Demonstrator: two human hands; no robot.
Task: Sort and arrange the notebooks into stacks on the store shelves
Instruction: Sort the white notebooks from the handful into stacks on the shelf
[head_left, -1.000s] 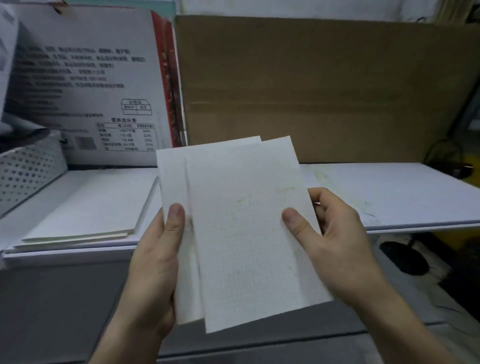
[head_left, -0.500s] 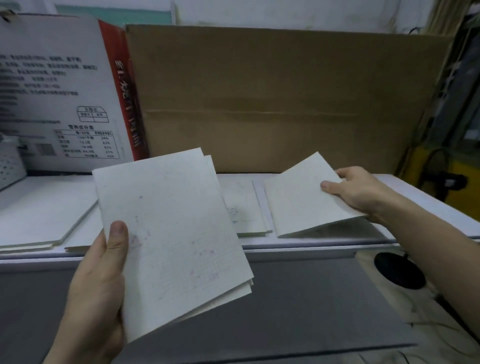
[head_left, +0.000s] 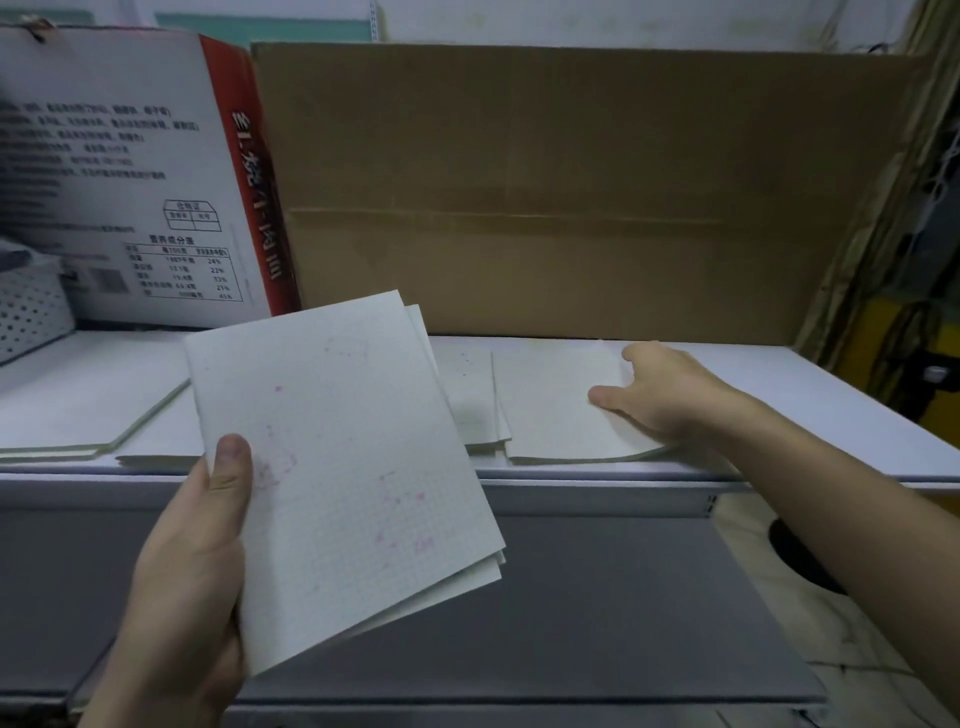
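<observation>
Dim, cool light; soft focus, wide-angle bending at edges

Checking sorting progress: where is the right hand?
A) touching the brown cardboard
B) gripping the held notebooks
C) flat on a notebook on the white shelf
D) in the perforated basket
C: the right hand rests, fingers straight, on a notebook lying on the shelf.
</observation>
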